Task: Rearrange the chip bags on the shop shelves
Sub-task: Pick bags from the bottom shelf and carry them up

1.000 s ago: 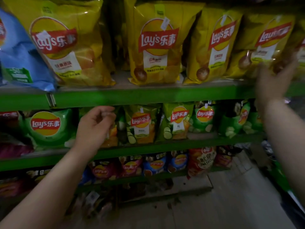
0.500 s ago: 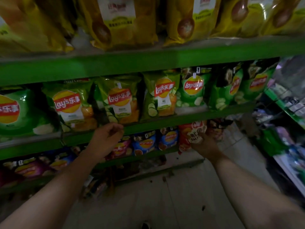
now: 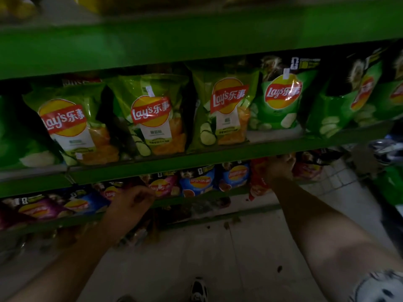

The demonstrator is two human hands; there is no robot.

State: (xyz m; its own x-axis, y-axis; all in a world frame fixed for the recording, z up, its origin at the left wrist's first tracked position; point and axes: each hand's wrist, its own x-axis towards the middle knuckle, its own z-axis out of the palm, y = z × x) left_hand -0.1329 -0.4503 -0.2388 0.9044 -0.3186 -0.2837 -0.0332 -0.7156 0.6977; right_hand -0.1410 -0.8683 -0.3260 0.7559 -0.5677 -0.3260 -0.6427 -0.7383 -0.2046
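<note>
Green shelves hold rows of Lay's chip bags. On the middle shelf [image 3: 218,155] stand light green cucumber bags [image 3: 152,118] and darker green bags [image 3: 281,101]. The lower shelf carries purple [image 3: 41,209], pink [image 3: 163,186], blue [image 3: 196,182] and red bags [image 3: 257,182]. My right hand [image 3: 280,168] reaches under the middle shelf and closes on the top of the red bag. Lower down, my left hand [image 3: 130,203] hovers with curled fingers and nothing in it, in front of the lower shelf beside the pink bag.
The upper shelf edge [image 3: 196,40] runs across the top, with yellow bags barely visible above it. Pale floor tiles [image 3: 218,258] lie below, with my shoe [image 3: 198,289] on them. Another rack with goods [image 3: 388,149] stands at the right.
The view has dropped from the top shelf to the lower ones. My right hand came down from the yellow bags and took hold of the red bag. My left hand sank to the lower shelf.
</note>
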